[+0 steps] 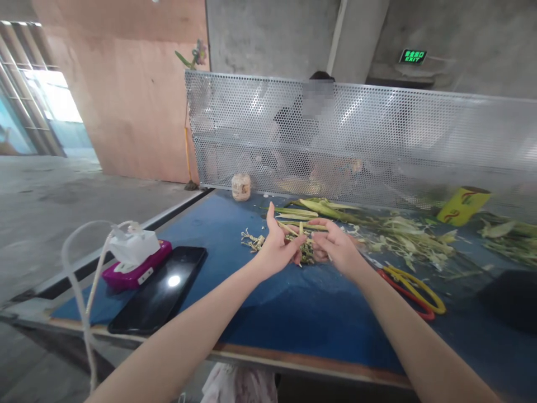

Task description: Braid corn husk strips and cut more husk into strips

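Observation:
Both my hands meet over the middle of a blue table (293, 308). My left hand (279, 246) has its thumb raised and its fingers pinched on a small bundle of green and pale plant strips (305, 249). My right hand (335, 246) has its fingers curled around the same bundle from the right. A small heap of cut stalk pieces (253, 239) lies just left of my left hand.
Green stalks and pale husk scraps (398, 235) spread along the table's back. Yellow and red scissors (413, 288) lie right of my right arm. A black phone (161, 288), a magenta tissue box (136, 263), a small jar (241, 186) and a yellow container (461, 206) stand around. A person sits behind the perforated metal screen (377, 145).

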Available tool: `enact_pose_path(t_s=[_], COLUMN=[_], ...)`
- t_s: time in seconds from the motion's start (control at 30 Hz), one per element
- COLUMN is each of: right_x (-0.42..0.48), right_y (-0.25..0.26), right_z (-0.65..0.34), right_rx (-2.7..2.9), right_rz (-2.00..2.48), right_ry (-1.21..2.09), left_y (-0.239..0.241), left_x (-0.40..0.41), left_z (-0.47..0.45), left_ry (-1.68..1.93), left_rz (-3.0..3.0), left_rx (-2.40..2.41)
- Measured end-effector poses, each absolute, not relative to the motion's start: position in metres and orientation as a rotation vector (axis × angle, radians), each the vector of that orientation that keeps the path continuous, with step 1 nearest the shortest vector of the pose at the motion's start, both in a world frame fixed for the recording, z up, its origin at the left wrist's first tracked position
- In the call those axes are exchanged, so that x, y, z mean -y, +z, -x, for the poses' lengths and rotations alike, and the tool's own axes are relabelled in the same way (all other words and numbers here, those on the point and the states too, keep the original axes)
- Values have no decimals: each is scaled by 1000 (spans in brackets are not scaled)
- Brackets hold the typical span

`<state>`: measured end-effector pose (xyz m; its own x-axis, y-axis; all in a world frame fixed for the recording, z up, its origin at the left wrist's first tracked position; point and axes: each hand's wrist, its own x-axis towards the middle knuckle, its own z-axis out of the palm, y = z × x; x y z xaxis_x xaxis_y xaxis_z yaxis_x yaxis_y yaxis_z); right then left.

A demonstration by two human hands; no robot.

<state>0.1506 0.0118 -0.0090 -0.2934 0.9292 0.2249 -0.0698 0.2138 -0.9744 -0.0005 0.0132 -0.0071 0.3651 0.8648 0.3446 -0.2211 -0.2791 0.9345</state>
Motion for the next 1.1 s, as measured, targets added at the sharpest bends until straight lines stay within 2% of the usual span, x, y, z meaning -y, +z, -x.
enact_pose_path(t_s=[0.47, 0.77, 1.1], right_x=[-12, -15, -13], right_y=[-10, -10, -15], right_z=[-159, -161, -156], right_rx=[1569, 1637, 1676], right_rz=[744, 866, 889], right_ry=[1277, 1302, 1299], left_y=[-6, -10, -11], left_x=[-22, -27, -19], left_z=[8, 8, 7], left_ry=[1196, 1104, 1044], left_rz=[-1427, -1381, -1648], left_rx=[-616, -482, -485])
